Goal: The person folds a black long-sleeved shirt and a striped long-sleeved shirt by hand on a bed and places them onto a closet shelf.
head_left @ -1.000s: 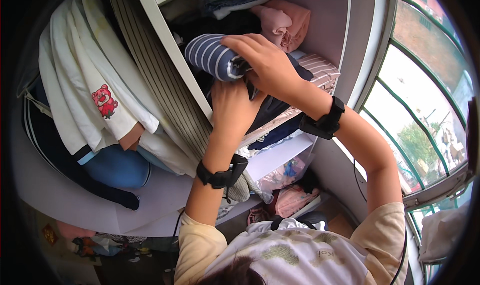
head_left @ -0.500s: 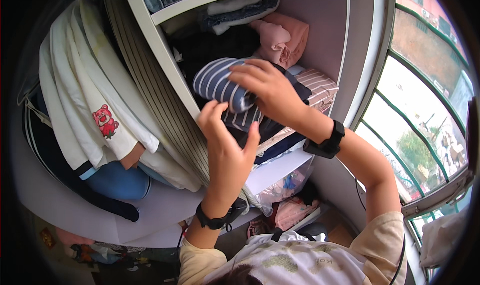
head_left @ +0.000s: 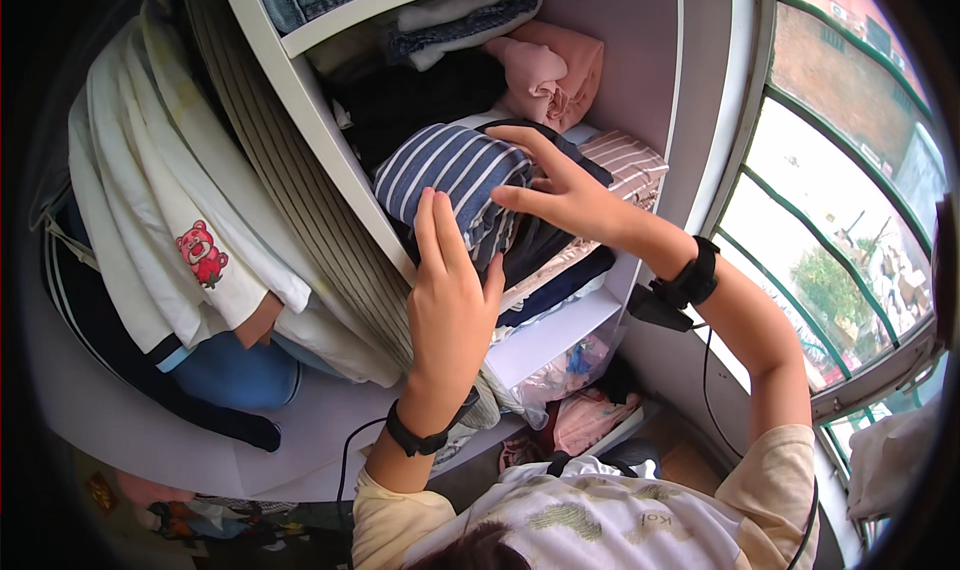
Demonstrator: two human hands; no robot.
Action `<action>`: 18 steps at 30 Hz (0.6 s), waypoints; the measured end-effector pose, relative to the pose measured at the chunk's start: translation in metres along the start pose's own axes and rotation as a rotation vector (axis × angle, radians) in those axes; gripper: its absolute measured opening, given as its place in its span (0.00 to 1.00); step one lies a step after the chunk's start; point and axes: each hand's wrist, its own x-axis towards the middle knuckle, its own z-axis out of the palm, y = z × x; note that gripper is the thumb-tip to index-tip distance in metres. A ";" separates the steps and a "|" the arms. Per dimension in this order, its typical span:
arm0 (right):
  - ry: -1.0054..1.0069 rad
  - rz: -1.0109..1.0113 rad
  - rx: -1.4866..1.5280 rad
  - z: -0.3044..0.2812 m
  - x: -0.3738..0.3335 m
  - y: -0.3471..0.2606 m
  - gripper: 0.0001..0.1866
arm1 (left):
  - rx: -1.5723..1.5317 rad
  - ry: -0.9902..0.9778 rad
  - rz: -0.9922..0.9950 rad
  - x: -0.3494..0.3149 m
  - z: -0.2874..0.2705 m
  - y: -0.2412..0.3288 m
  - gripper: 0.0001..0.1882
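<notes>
A folded blue garment with white stripes (head_left: pixel 440 165) lies on top of a stack of folded clothes on the shelf. My left hand (head_left: pixel 450 295) rests its outstretched fingers against the garment's near side. At its right edge, my right hand (head_left: pixel 570 195) has fingers and thumb spread, the fingers reaching over the fold and partly hidden behind it. Neither hand is closed round the cloth. Beneath and to the right are a dark garment (head_left: pixel 540 240) and a brown-pink striped one (head_left: pixel 625 165).
White and striped clothes (head_left: pixel 170 200) hang left of the upright panel (head_left: pixel 310 120). Behind the stack lie black cloth (head_left: pixel 430 95) and a pink bundle (head_left: pixel 550 75). A barred window (head_left: pixel 830 220) is on the right; a clear bag (head_left: pixel 565 375) sits under the shelf (head_left: pixel 550 340).
The striped garment, tilted and blurred before, now lies flatter on the stack. My right hand has slid from its top to its right side; my left fingers have straightened against its front.
</notes>
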 end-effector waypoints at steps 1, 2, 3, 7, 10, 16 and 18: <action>0.006 0.067 0.010 0.000 0.001 0.000 0.36 | 0.007 -0.020 -0.009 -0.001 -0.001 0.000 0.37; 0.013 0.132 0.021 0.001 0.003 -0.001 0.36 | 0.015 -0.039 -0.018 -0.001 -0.002 0.000 0.38; 0.006 0.124 0.051 0.001 0.003 0.003 0.39 | 0.007 -0.038 -0.011 -0.002 -0.002 0.001 0.38; 0.049 -0.222 -0.324 0.011 0.000 0.011 0.46 | 0.038 -0.061 -0.040 -0.005 -0.002 0.003 0.40; 0.127 -0.324 -0.553 0.021 0.000 0.000 0.48 | 0.047 -0.040 -0.006 -0.007 -0.002 0.000 0.41; 0.219 -0.428 -0.702 0.024 0.010 -0.010 0.43 | 0.085 0.054 0.094 -0.009 0.004 -0.004 0.51; 0.302 -0.241 -0.470 0.027 0.020 -0.009 0.38 | 0.004 0.040 0.028 -0.017 0.004 -0.006 0.50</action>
